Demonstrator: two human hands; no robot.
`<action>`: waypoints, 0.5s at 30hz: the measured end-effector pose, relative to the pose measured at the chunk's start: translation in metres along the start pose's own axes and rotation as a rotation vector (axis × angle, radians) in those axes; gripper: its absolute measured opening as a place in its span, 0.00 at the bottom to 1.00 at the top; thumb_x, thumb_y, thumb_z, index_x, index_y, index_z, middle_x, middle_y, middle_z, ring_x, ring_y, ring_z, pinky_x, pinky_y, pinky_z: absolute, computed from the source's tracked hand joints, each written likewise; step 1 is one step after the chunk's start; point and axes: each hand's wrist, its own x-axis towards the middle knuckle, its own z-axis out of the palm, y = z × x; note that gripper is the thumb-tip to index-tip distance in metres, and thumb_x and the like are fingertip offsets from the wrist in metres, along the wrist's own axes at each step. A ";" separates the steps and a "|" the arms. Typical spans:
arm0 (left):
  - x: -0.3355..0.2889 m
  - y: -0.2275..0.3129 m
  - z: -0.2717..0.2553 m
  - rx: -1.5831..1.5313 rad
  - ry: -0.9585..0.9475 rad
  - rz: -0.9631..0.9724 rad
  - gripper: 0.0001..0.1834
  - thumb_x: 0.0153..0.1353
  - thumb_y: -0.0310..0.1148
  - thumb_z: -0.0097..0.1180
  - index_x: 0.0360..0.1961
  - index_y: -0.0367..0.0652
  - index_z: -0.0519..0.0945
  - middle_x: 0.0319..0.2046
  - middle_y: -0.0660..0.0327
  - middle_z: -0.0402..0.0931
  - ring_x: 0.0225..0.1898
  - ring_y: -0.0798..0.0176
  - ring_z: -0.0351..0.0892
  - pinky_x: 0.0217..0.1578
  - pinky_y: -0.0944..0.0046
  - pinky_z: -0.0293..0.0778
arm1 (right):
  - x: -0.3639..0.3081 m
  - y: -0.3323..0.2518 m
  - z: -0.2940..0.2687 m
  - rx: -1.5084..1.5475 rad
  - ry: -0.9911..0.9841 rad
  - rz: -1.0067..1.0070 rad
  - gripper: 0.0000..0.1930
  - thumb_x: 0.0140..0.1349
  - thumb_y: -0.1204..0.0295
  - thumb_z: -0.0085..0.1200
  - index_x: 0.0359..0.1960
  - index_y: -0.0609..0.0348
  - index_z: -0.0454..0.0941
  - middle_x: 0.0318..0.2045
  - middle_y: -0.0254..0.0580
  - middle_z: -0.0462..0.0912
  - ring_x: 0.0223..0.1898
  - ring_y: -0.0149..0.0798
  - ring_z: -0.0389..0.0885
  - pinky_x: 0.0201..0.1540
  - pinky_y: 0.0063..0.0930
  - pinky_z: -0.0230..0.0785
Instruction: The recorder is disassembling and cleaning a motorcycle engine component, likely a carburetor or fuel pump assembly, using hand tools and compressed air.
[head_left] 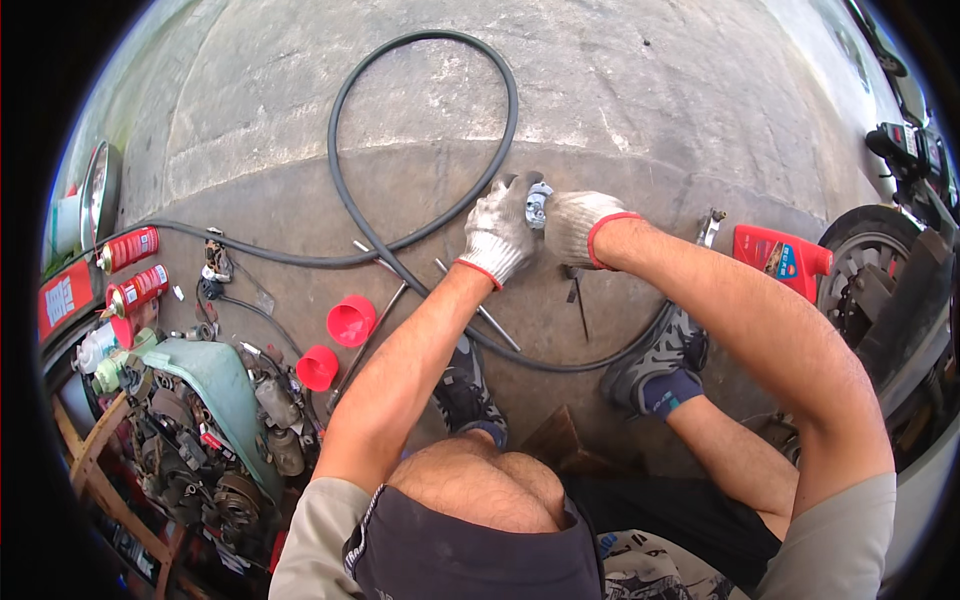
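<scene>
My left hand (503, 222), in a white knit work glove with a red cuff, holds a small silver cast-metal part (537, 204). The fingers wrap its left side, and the exact kind of part is not clear. Close against its right side is my right hand (582, 222), gloved the same way. Its fingers are curled in, and whatever they grip is hidden by the glove. Below the two hands, metal rods (485, 312) and a thin dark tool (583, 310) lie on the concrete floor.
A black hose (334, 150) loops across the floor and passes by my shoes. Red cups (351, 320), spray cans (130, 249) and a greenish bin of used parts (215, 385) stand left. On the right are a red oil bottle (775, 255) and a motorcycle wheel (868, 262).
</scene>
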 end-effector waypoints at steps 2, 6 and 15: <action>0.000 -0.005 0.001 0.010 0.000 -0.004 0.34 0.52 0.46 0.70 0.61 0.55 0.75 0.54 0.46 0.76 0.53 0.39 0.80 0.51 0.46 0.77 | -0.007 -0.009 -0.005 0.036 0.038 0.071 0.15 0.61 0.73 0.53 0.48 0.63 0.83 0.44 0.52 0.87 0.45 0.52 0.88 0.45 0.46 0.80; 0.001 -0.008 0.004 0.022 0.008 0.021 0.34 0.53 0.47 0.69 0.61 0.55 0.75 0.54 0.46 0.77 0.53 0.39 0.80 0.51 0.46 0.76 | -0.012 -0.011 -0.012 0.064 0.056 0.177 0.14 0.62 0.72 0.54 0.47 0.62 0.84 0.40 0.51 0.88 0.44 0.51 0.89 0.44 0.44 0.81; 0.005 -0.008 0.000 0.022 -0.023 0.006 0.34 0.53 0.48 0.70 0.61 0.54 0.75 0.54 0.47 0.77 0.53 0.40 0.80 0.53 0.47 0.76 | -0.005 -0.016 0.006 0.055 0.022 0.175 0.14 0.64 0.70 0.55 0.48 0.62 0.83 0.40 0.55 0.88 0.45 0.52 0.88 0.45 0.45 0.81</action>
